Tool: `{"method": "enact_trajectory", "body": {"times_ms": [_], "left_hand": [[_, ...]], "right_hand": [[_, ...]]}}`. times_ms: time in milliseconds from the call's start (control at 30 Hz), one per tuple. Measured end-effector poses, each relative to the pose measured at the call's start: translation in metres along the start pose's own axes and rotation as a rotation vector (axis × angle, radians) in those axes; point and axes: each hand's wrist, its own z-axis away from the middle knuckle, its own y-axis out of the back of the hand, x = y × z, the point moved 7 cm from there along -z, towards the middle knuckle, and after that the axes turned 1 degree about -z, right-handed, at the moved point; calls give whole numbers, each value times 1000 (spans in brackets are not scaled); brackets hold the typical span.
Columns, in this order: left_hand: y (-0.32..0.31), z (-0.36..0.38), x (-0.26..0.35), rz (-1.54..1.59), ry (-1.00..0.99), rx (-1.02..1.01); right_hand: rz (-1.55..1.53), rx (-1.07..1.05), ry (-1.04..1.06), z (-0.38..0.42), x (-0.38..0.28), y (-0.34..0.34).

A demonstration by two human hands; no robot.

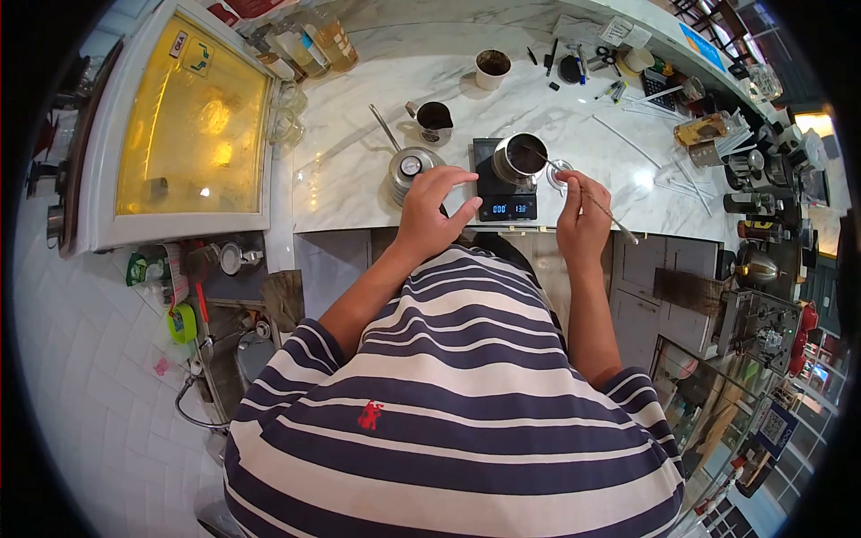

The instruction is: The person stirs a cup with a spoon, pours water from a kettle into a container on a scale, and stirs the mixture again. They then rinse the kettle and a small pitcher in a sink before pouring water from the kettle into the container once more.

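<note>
My right hand (585, 215) pinches a thin, long-handled stirring spoon (610, 213), whose far end reaches into the mouth of a metal cup. That cup (516, 176) holds something dark brown and stands on a black digital scale (484, 152) with a lit display. At the scale's left edge is my left hand (435, 211), thumb and index finger apart, with nothing between them. Just beyond this hand, and partly hidden by it, stands a steel kettle (401, 175) with a thermometer dial in its lid. Right of the cup sits a small clear glass (560, 174).
A small pitcher (435, 125) with dark contents stands behind the kettle. Farther back is a white paper cup (492, 72) with brown residue. Straws (626, 141), pens and other small items lie at the right. A glass-doored cabinet (193, 117) borders the counter's left side, near several bottles (332, 40).
</note>
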Motion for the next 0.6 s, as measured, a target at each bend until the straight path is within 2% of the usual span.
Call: {"method": "enact_trajectory", "body": {"times_ms": [233,533,600], "left_hand": [[2,-2,0,4,-27,9],[0,-6,-2,9,-39,-2],[-1,-7,-5,36,-25,10]], "right_hand": [[-40,19,77,10,0,4],[22,-39,-7,5,7,7],[6,-36,37,7,5,4]]}}
